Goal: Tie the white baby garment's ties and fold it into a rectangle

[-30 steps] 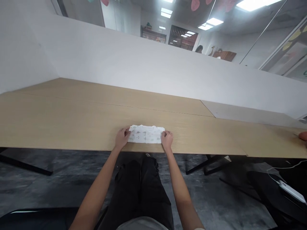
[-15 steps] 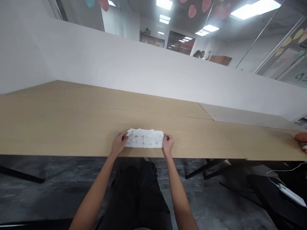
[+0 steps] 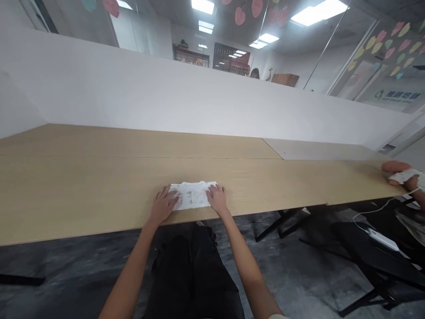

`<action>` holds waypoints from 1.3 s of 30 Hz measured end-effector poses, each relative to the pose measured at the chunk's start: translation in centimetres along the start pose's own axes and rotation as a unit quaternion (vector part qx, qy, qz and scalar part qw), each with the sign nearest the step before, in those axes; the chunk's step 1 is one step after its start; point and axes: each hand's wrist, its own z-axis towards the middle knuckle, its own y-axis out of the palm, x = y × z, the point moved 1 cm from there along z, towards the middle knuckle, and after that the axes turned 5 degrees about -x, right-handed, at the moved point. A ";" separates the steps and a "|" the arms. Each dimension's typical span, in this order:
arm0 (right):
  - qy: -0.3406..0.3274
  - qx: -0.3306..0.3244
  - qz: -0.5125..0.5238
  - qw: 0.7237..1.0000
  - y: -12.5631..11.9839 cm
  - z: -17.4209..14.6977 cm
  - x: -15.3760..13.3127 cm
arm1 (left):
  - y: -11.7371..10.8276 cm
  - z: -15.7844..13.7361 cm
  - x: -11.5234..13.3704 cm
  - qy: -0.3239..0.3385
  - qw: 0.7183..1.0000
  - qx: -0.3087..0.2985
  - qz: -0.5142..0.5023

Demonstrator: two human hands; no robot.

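A small white garment (image 3: pixel 191 196) with little printed motifs lies folded into a flat oblong by the table's front edge. My left hand (image 3: pixel 163 204) rests on its left end, fingers spread and pointing away from me. On the opposite end my right hand (image 3: pixel 217 198) lies with its fingers stretched out over the fabric. Both palms face down, and neither hand grips the cloth. The parts of the garment beneath my fingers are hidden.
The long wooden table (image 3: pixel 99 186) runs up to a white wall (image 3: pixel 149 93) with glass above. At the far right, a person's hand (image 3: pixel 413 182) is by a doll-like figure (image 3: pixel 396 167) in white cloth. A black chair (image 3: pixel 358 248) holds a white power strip (image 3: pixel 383 239).
My fingers have gone from pinching the garment's two ends to lying flat on top of it. The view has turned right, bringing the other person's hand into sight.
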 end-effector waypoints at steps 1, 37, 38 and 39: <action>0.006 -0.003 0.001 1.000 0.0 0.0 0.0 | 0.1 0.1 -0.2 0.005 1.000 0.003 -0.007; 0.042 -0.028 -0.030 0.998 -1.0 4.0 1.5 | -1.4 0.0 0.2 -0.067 0.976 0.015 -0.205; 0.039 -0.018 -0.029 0.999 -0.8 3.8 1.6 | -1.4 0.0 0.1 -0.074 0.976 0.019 -0.205; 0.038 -0.008 -0.024 0.999 -0.6 3.6 1.7 | -1.3 0.0 0.1 -0.080 0.975 0.022 -0.205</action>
